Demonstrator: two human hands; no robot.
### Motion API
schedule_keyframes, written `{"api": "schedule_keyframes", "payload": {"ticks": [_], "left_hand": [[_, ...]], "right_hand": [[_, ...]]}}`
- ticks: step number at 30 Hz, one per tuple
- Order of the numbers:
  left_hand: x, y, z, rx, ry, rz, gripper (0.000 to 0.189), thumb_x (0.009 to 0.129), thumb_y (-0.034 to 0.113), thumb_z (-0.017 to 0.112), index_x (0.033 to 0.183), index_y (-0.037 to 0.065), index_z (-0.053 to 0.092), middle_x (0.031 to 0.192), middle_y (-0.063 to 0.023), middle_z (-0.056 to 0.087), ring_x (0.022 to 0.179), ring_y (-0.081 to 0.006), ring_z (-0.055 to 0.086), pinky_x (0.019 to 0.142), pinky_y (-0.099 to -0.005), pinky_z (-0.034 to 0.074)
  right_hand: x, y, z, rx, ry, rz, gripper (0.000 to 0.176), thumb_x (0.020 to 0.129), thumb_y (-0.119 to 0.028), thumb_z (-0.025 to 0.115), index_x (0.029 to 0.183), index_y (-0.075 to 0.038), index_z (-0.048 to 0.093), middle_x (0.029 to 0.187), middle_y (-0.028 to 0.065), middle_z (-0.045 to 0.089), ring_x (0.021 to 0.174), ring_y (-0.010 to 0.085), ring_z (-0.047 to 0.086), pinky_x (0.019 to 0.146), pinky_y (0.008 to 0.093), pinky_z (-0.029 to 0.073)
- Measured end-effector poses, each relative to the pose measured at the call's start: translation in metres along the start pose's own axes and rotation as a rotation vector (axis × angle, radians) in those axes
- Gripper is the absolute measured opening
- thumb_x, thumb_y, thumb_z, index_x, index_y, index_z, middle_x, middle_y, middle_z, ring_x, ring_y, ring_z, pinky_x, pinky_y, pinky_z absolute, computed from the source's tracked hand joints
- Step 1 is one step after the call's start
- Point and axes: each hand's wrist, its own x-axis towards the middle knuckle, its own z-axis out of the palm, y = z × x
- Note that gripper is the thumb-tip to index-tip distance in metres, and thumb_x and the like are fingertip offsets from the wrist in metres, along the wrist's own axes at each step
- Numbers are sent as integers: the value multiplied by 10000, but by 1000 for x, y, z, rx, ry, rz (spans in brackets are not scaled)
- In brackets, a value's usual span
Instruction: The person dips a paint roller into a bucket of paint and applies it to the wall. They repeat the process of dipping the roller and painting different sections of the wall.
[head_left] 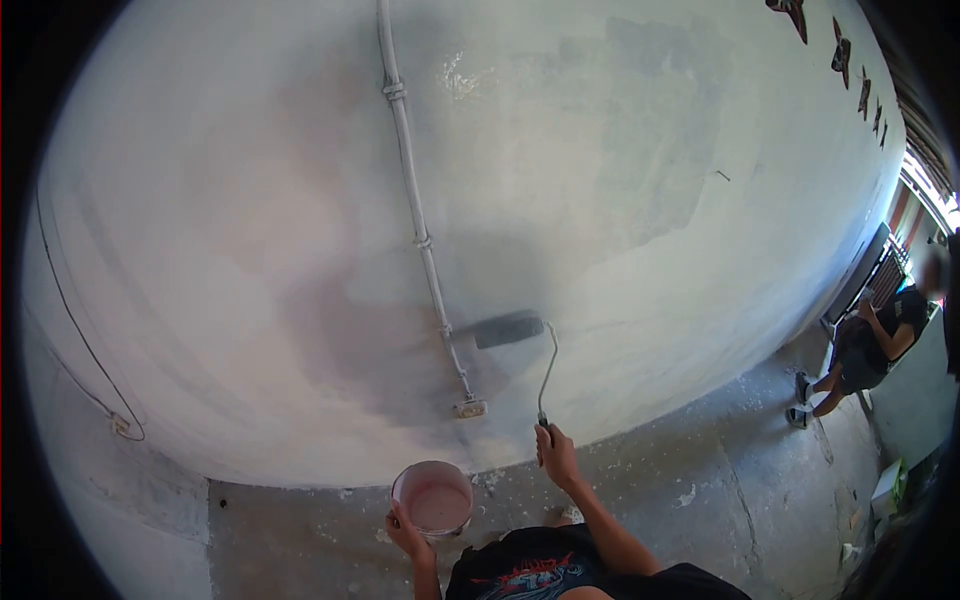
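the person's right hand (557, 455) is closed around the handle of a long-framed paint roller (510, 330), whose dark sleeve lies up at the wall (300, 200), just to the right of the vertical conduit pipe (412, 180); whether the sleeve presses fully on the surface cannot be told. the left hand (405, 533) grasps the rim of a round bucket (432, 473), mouth upward, low in front of the body and near the foot of the wall; how much it holds is hard to judge.

for clean work here, the grip is best kept firm but loose at the wrist, so that the sleeve turns rather than skids; light, even pressure along its whole width should avoid ridges at the ends; overlapping strokes that run parallel to the pipe look safer than strokes across it, since the sleeve could ride up on the pipe, its clips or the small box (470, 409) at its lower end and leave gaps; the narrow strip beside the pipe probably calls for the sleeve's edge; the bucket is best held level and close under the roller, so that drips fall into it and not on the floor (330, 520); another person (880, 340) is well apart, at the right.
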Motion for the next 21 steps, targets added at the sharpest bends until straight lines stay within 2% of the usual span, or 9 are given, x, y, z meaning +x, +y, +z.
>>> {"api": "schedule_keyframes", "payload": {"ticks": [4,6,7,9,10,12,15,19,21], "left_hand": [[3,-1,-5,-22,25,35,425,957,419,607,971,-4,576,968,-113,611,886,-199,613,790,-361,510],[4,1,-7,-21,40,28,425,964,409,602,991,-14,573,970,-107,606,895,-191,600,793,-347,497],[3,3,-8,-20,50,20,426,970,399,598,1011,-24,570,971,-101,601,904,-183,587,796,-334,484],[1,8,-8,-22,54,16,433,970,401,597,1020,-29,570,977,-105,603,904,-185,590,799,-334,486],[1,11,-7,-27,49,17,441,971,402,596,1029,-34,571,983,-108,605,905,-188,594,801,-335,488],[3,11,-8,-7,44,18,447,969,406,597,1029,-37,570,987,-113,607,903,-190,597,800,-336,490],[10,8,-3,5,30,19,458,967,412,598,1029,-41,569,994,-118,610,901,-192,602,798,-338,492],[5,14,8,-8,17,19,460,967,416,597,1025,-40,573,990,-118,617,897,-189,606,789,-342,495],[2,16,11,0,0,18,455,966,414,598,1026,-37,575,981,-115,618,896,-189,605,788,-341,494]], "right_hand": [[27,-4,17,-191,-34,-123,295,1028,-236,507,866,10,509,575,34,473,475,128,429,463,346,373],[33,8,27,-240,70,-244,288,1024,-222,515,880,28,518,573,95,467,475,170,432,470,380,361],[33,15,30,-240,62,-246,288,1024,-222,515,880,28,518,573,95,467,475,170,432,470,380,361],[25,33,31,-299,77,-227,279,1022,-211,508,917,47,531,597,177,495,487,267,480,492,419,365],[20,43,31,-300,75,-224,279,1022,-211,508,917,47,531,597,177,495,487,267,480,492,419,365],[7,63,28,-356,73,-134,293,1014,-230,519,946,52,556,649,229,539,548,361,539,521,445,384],[-5,86,24,-437,67,-12,357,1010,-297,521,930,47,568,681,247,574,598,415,568,541,456,398],[-17,98,17,-433,46,97,432,1001,-373,518,904,44,567,661,238,569,591,414,563,555,459,409],[-19,98,15,-396,1,112,469,998,-409,515,857,37,551,623,195,558,555,330,565,544,432,412]]}}
